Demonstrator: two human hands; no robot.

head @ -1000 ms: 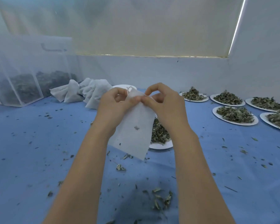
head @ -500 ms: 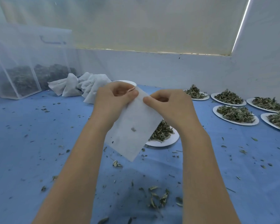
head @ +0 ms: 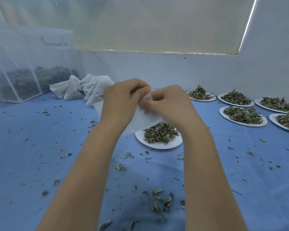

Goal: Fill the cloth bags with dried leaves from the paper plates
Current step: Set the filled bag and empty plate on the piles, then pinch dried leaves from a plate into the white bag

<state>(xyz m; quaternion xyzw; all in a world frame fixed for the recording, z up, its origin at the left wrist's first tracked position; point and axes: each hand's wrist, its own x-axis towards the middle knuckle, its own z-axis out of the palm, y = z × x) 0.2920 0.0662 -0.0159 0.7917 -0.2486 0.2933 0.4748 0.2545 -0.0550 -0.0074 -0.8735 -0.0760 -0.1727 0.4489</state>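
A white cloth bag (head: 144, 119) hangs in the air above the blue table, held at its top edge by both hands. My left hand (head: 122, 104) pinches the left side of its mouth and my right hand (head: 170, 105) pinches the right side, fingertips nearly touching. Just below and behind the bag stands a paper plate (head: 173, 144) with a heap of dried leaves (head: 159, 133). Much of the bag is hidden behind my hands.
A pile of white cloth bags (head: 83, 88) lies at the back left, beside clear bins (head: 20, 75) holding dark leaves. Several more paper plates of leaves (head: 243, 115) line the right side. Loose leaf bits (head: 160, 199) litter the blue table (head: 40, 155). A white wall stands behind.
The bag was raised and tilted; less of it now hangs below my hands. My hands have come closer together at its mouth, and the view shifted slightly upward.
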